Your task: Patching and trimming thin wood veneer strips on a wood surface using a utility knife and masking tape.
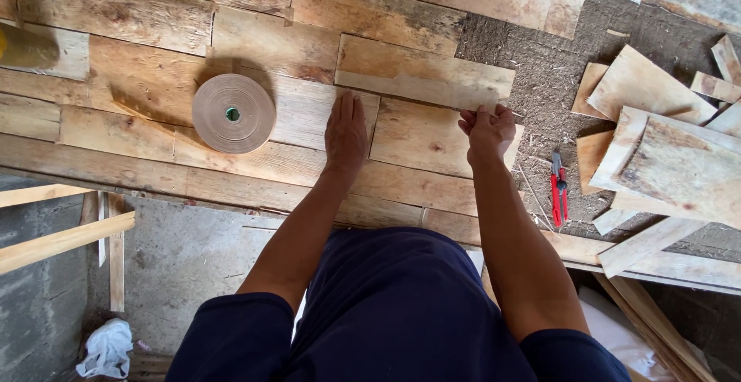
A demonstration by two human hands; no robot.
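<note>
Pressing flat with our left hand (pixel 346 131), fingers spread open and palm down, we are holding the seam where two pale, thin wooden veneer sheets (pixel 423 139) meet on the rough board surface (pixel 139 81). Our right hand (pixel 486 129) is curling closed, pinching the lower edge of a long rectangular veneer strip (pixel 424 72) that is lying just above both hands, its right end reaching toward the worn, fibrous mat (pixel 532 58) beyond the veneer's right edge.

We are seeing a round roll of brown paper tape (pixel 233 113) with a green core lying flat to the left of our left hand, near it but not touching. Right of our right hand, on the fibrous mat, a pair of red-handled pliers (pixel 558 187) is lying well apart from the fingers. Farther right, a loose heap of irregular pale veneer offcuts (pixel 671 150) is piling toward the right edge of the surface.

We are standing at the near edge in dark blue clothing (pixel 386 312). Below the near left edge, bare wooden battens (pixel 65 235) are crossing over a grey concrete floor (pixel 185 266), where a crumpled white plastic bag (pixel 106 347) is lying near the bottom left corner.
</note>
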